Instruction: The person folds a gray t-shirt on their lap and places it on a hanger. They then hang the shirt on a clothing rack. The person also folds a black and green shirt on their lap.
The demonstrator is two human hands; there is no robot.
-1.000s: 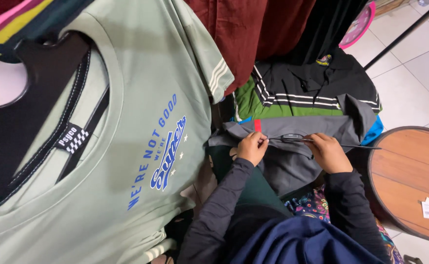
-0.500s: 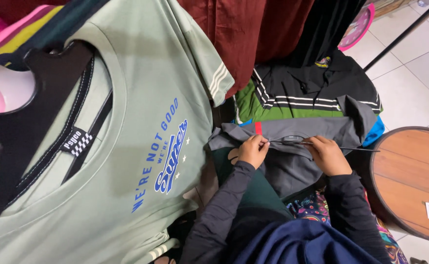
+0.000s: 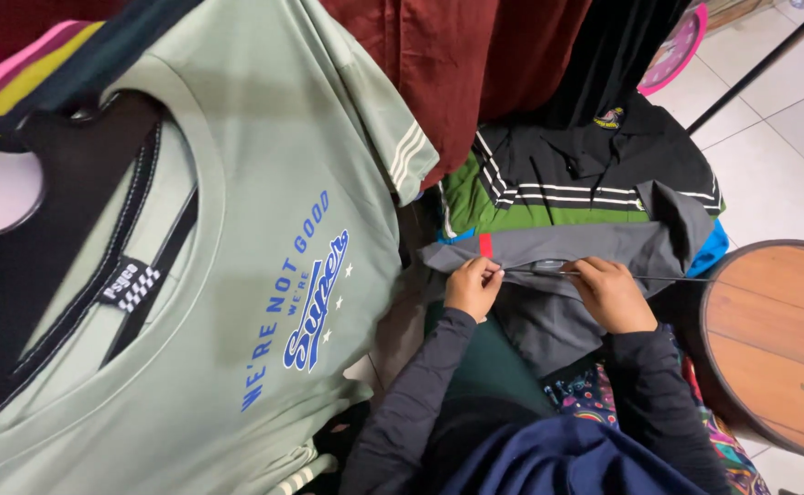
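Pinching a folded grey garment along its front edge, the left hand and right hand are closed on cloth atop a clothing stack; uneven tugging could topple it.

head cam | looks steeply down | near | hanging shirts, lap level

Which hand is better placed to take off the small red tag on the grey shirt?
The left hand, probably: its fingertips pinch the grey shirt just below the red tag, while the right hand grips farther away.
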